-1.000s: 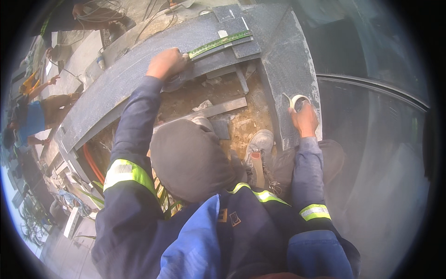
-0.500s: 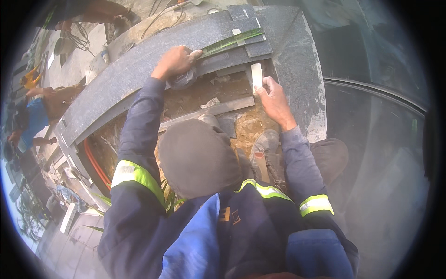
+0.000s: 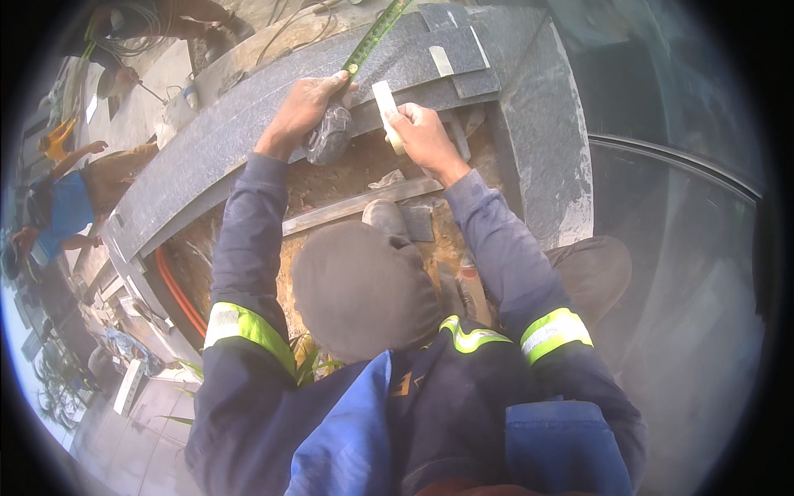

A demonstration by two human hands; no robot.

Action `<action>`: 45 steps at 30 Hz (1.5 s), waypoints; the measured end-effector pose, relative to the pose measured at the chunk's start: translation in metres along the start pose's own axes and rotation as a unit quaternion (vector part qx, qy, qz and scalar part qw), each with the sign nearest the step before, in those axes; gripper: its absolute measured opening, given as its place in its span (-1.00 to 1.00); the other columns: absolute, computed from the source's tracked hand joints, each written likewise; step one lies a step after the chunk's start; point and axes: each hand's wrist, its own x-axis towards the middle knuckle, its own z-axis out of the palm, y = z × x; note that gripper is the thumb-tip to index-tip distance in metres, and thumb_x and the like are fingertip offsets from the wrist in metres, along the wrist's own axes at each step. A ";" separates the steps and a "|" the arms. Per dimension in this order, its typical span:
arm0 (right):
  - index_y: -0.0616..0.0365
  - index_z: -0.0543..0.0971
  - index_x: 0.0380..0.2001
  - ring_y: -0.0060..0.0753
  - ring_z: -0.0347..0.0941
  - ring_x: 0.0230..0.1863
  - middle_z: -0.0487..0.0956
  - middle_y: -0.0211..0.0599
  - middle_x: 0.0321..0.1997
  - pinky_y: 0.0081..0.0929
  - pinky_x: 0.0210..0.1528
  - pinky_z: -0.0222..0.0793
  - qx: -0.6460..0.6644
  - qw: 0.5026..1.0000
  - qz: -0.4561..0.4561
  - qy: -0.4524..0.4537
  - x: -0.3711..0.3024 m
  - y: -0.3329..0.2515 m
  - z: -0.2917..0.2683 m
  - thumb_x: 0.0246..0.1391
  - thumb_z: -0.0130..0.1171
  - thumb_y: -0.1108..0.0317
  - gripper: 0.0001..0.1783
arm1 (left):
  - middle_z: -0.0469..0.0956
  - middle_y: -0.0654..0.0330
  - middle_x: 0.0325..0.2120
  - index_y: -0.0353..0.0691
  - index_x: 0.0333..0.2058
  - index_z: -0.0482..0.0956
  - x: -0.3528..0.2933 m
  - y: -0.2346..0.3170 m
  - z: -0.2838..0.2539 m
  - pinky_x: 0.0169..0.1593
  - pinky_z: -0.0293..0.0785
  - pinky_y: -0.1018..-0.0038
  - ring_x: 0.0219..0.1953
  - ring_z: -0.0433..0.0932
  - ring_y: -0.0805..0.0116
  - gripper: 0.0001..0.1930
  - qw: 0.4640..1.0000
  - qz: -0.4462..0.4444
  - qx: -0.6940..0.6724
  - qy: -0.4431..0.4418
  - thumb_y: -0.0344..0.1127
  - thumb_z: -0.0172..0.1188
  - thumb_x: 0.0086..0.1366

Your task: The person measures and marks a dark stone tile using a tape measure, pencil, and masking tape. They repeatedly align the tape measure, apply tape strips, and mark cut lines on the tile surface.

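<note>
My left hand (image 3: 302,112) is closed around a tape measure, its dark rounded case (image 3: 329,136) hanging below my fingers. From my pinched thumb and finger the green blade (image 3: 376,40) slants up and away over the stone. My right hand (image 3: 426,140) grips a pale roll of masking tape (image 3: 386,114), seen edge-on, a little to the right of the case. Beyond it, grey stone slabs (image 3: 471,51) overlap at the corner of the stone border, and a short white strip of tape (image 3: 441,61) sticks to one of them.
The grey stone border (image 3: 190,153) surrounds a dirt pit with a metal bar (image 3: 364,205) across it and orange pipes (image 3: 178,289) at its left. Dark glass (image 3: 670,231) stands at the right. People work at the far left, one in blue (image 3: 66,211).
The tape measure's blade has swung up from lying across the slabs to pointing away. My right hand has moved left with the tape roll, closer to my left hand.
</note>
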 end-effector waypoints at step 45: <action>0.34 0.62 -0.25 -0.63 0.54 -0.48 0.66 -0.33 -0.40 -0.59 -0.47 0.36 0.047 0.998 -0.001 0.038 0.020 -0.032 0.028 0.32 0.30 0.18 -0.65 | 0.70 0.17 -0.39 -0.31 -0.07 0.77 0.021 -0.013 -0.011 -0.08 0.49 0.43 -0.28 0.57 0.41 -0.53 0.997 0.048 -0.051 -0.027 -0.03 0.03 0.55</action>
